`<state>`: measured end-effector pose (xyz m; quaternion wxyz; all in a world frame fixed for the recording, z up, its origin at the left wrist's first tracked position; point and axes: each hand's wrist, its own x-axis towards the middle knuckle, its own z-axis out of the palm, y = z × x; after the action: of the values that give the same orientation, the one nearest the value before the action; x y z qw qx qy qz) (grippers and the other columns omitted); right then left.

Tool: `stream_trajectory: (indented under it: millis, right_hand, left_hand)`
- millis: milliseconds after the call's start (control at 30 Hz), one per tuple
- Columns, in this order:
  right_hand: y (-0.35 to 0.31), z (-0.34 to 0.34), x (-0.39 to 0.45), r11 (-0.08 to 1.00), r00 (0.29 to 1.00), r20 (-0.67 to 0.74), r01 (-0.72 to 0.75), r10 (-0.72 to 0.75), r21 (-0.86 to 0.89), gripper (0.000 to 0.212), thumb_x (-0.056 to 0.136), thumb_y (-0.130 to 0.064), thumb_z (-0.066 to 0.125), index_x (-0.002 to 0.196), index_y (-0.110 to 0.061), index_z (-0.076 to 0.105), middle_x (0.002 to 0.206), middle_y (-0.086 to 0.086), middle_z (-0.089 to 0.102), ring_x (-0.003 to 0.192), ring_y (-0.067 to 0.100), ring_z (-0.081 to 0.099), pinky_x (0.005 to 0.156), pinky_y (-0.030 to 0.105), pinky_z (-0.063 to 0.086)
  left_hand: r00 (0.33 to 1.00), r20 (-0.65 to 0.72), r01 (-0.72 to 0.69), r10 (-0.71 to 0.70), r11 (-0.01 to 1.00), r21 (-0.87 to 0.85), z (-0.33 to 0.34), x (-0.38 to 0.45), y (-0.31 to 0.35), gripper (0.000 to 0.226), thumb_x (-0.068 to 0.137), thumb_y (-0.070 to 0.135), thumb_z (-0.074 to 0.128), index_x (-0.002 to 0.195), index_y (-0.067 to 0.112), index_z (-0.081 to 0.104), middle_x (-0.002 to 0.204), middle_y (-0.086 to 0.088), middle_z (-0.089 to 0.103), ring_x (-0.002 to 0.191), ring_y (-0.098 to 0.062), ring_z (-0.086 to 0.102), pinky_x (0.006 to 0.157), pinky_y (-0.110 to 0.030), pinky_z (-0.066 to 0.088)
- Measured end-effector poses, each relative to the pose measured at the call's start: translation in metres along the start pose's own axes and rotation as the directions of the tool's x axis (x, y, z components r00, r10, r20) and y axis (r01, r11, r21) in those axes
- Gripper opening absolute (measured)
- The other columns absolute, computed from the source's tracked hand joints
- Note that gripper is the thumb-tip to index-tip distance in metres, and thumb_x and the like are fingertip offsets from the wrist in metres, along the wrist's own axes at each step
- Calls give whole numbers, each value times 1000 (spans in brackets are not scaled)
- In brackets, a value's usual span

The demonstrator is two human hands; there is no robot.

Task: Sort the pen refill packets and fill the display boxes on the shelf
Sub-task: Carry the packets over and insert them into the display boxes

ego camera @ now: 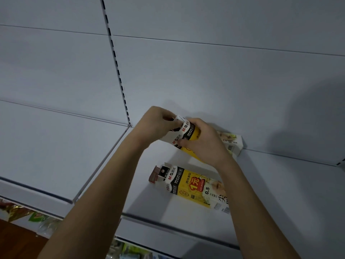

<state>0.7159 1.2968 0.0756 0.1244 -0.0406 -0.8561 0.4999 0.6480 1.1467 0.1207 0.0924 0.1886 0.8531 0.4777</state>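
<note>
You hold a yellow, white and black cardboard display box (188, 134) in both hands, lifted just above the white metal shelf (115, 165) and close to its pale back panel. Your left hand (158, 124) has its fingers curled round the box's upper end, pinching a white flap there; your right hand (203, 143) wraps the yellow middle of the box, thumb on the near face and fingers clamped over the far side. The box is long and narrow, with a black band carrying red and white brand lettering near the top and a bright yellow body below (most of that body sits under your right palm, so its print cannot be read).

A second long yellow, white and black cardboard box (194, 186) lies flat on the shelf just nearer to you than the one you hold, under your right forearm. Its top end points left, with white and reddish-brown flaps standing open there; its yellow face shows a red price mark and "0.5".

Behind your right hand, a third white cardboard box with a barcode (233, 143) rests against the back panel; it may be the same kind, though only its right end shows.

Colourful plastic packets (22, 212) show blurred at the lower left, below the shelf edge.
</note>
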Motion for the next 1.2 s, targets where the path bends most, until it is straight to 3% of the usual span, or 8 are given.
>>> stream_trajectory:
  millis: [167,300,367,467,600,733,900,1200]
  right_hand:
    - [0,5,1,997,999,-8,-32,32,-70,46,76,-23,83,115,-31,59,97,-15,64,89,1,59,73,24,50]
    - [3,12,1,979,997,26,-69,76,-191,50,74,-21,86,116,-26,60,99,-12,64,91,10,61,77,31,52]
    - [9,15,-1,945,989,56,-117,140,-306,54,73,-23,87,120,-27,60,104,-9,64,96,14,61,80,32,52]
    - [14,21,-4,873,970,110,-145,219,-465,56,75,-29,85,125,-31,59,113,-7,66,105,19,61,95,46,49]
    - [6,18,-7,831,957,142,-141,254,-538,62,78,-31,82,133,-27,54,120,-5,63,110,19,58,100,47,45]
    - [0,8,-14,889,975,141,-92,172,-448,64,82,-38,78,138,-25,50,131,-5,56,121,15,51,101,38,44]
    - [-27,1,-28,955,998,64,46,-29,-293,32,95,-42,58,124,-28,59,110,-12,59,101,9,55,90,35,49]
    - [-62,65,-83,944,856,499,264,-134,-200,27,96,-48,53,114,-31,64,105,-19,61,95,6,57,83,30,49]
  left_hand:
    - [992,-122,-46,37,997,-66,-4,3,-10,6,87,11,73,91,11,77,88,-3,75,77,-17,72,67,-24,59]
    - [997,75,17,-17,1000,2,16,6,-23,20,89,3,59,95,7,78,86,-3,72,74,-14,62,60,-21,47]
    - [977,195,94,-83,994,-50,22,5,-32,23,92,5,52,84,-2,72,72,-6,62,61,-14,52,56,-22,40]
    - [957,252,150,-142,989,-13,30,1,-46,30,95,13,49,68,7,60,64,-6,57,54,-15,50,53,-22,38]
    - [992,123,-42,22,986,162,35,-4,-55,25,98,19,52,86,6,69,79,-7,65,67,-17,56,54,-20,38]
    - [990,42,-138,131,953,269,13,-18,-57,34,101,37,48,128,22,63,117,3,69,102,-13,62,82,-26,47]
    - [991,-121,2,63,878,478,-25,-55,-76,46,98,55,42,136,31,55,131,5,62,121,-19,53,99,-37,43]
    - [896,-424,330,-132,838,435,-66,-219,-115,54,97,62,36,134,29,56,132,4,61,102,-18,63,94,-43,51]
